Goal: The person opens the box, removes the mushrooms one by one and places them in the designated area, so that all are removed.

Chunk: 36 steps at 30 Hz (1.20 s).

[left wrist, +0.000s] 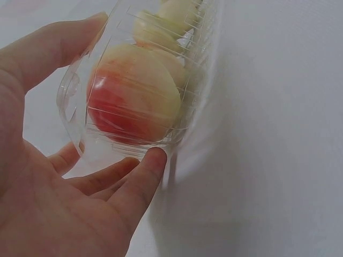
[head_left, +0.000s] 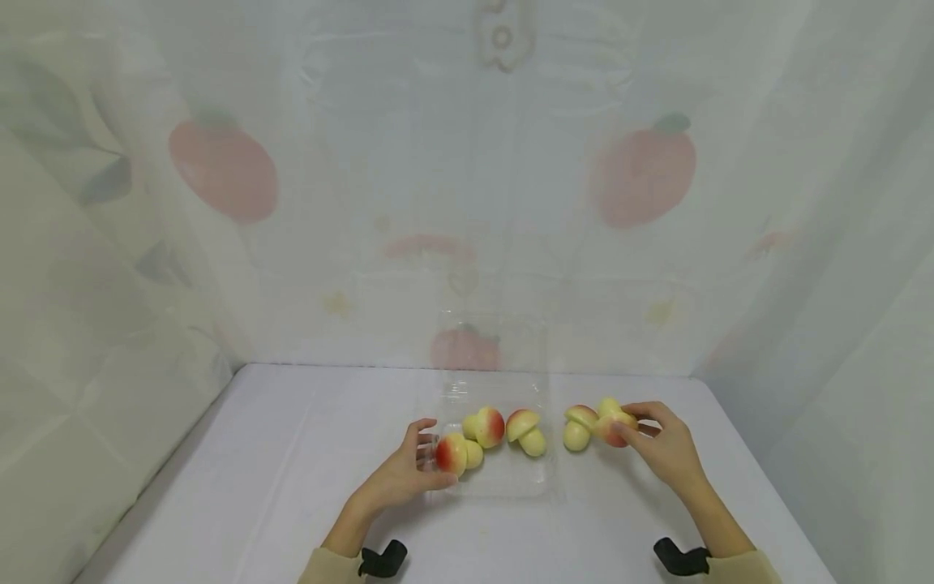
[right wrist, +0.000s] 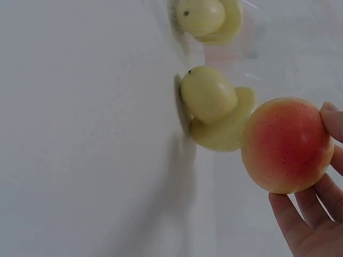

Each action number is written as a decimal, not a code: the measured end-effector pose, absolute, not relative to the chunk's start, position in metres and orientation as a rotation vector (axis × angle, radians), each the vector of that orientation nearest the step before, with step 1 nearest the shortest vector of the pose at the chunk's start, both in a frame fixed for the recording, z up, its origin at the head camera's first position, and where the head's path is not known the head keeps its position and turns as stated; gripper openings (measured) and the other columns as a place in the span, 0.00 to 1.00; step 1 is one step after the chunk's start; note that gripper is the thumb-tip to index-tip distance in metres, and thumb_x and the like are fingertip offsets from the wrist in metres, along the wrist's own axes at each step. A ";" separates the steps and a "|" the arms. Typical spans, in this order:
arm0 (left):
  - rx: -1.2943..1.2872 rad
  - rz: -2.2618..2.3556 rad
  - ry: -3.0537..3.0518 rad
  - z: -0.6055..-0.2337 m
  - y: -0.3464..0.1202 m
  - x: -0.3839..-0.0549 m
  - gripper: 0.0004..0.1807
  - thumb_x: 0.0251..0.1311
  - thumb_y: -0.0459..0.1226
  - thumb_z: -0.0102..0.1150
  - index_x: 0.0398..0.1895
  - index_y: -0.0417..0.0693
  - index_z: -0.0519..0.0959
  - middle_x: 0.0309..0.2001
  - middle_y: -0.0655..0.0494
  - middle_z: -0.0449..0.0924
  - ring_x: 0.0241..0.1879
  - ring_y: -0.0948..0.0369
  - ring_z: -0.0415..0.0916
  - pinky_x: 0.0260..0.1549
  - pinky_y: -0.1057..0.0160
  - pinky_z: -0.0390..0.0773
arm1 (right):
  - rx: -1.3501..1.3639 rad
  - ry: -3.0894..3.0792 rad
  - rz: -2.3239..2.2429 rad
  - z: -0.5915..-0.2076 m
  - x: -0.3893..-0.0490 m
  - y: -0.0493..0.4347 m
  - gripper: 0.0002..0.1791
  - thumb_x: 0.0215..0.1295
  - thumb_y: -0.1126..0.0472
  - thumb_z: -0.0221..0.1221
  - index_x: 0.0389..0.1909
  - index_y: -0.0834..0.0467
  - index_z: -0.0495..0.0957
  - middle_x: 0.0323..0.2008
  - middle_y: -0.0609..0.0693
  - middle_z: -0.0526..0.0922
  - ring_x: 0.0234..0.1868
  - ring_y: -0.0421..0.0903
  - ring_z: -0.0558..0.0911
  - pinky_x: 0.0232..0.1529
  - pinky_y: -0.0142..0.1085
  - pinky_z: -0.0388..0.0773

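Observation:
My left hand [head_left: 409, 468] grips the left side of a clear plastic clamshell box [head_left: 511, 484], thumb at the near corner and fingers along the wall. In the left wrist view, the toy mushroom [left wrist: 134, 96] nearest that hand shows its red and yellow cap through the wall. Two more toy mushrooms lie in the box, a middle one [head_left: 485, 427] and a right one [head_left: 525, 431]. My right hand [head_left: 666, 450] pinches a toy mushroom [right wrist: 286, 145] by its red-yellow cap, above the table. Close beside it, another mushroom [right wrist: 210, 107] lies on the table, right of the box.
The box's clear lid [head_left: 496, 341] stands raised at the back, against the white printed curtain [head_left: 438, 162]. A white-covered table [head_left: 292, 454] lies under everything. Curtain sheets also hang at the left and right sides.

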<state>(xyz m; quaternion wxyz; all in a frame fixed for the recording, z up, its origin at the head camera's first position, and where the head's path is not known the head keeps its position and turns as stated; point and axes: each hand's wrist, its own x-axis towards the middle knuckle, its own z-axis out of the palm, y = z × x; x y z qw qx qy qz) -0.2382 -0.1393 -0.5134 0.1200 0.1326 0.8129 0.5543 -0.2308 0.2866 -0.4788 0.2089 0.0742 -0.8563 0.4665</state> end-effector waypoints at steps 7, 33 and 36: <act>0.375 1.629 2.367 -0.511 -0.138 -0.237 0.56 0.51 0.42 0.79 0.76 0.44 0.51 0.70 0.35 0.61 0.69 0.37 0.63 0.67 0.39 0.65 | 0.151 -2.412 1.386 -0.487 -0.232 0.292 0.18 0.62 0.61 0.72 0.49 0.65 0.82 0.48 0.59 0.83 0.45 0.33 0.79 0.43 0.22 0.79; 0.391 1.603 2.380 -0.512 -0.138 -0.237 0.56 0.51 0.44 0.79 0.76 0.44 0.50 0.70 0.34 0.61 0.68 0.36 0.63 0.66 0.38 0.66 | 0.065 -2.606 1.232 -0.505 -0.243 0.304 0.23 0.63 0.52 0.71 0.50 0.65 0.81 0.49 0.59 0.83 0.51 0.55 0.80 0.45 0.28 0.80; 0.392 1.606 2.374 -0.512 -0.138 -0.237 0.56 0.52 0.44 0.79 0.77 0.44 0.50 0.70 0.34 0.61 0.68 0.36 0.63 0.66 0.38 0.66 | 0.067 -2.613 1.238 -0.505 -0.243 0.304 0.24 0.64 0.52 0.70 0.51 0.65 0.81 0.49 0.59 0.83 0.52 0.56 0.80 0.45 0.28 0.80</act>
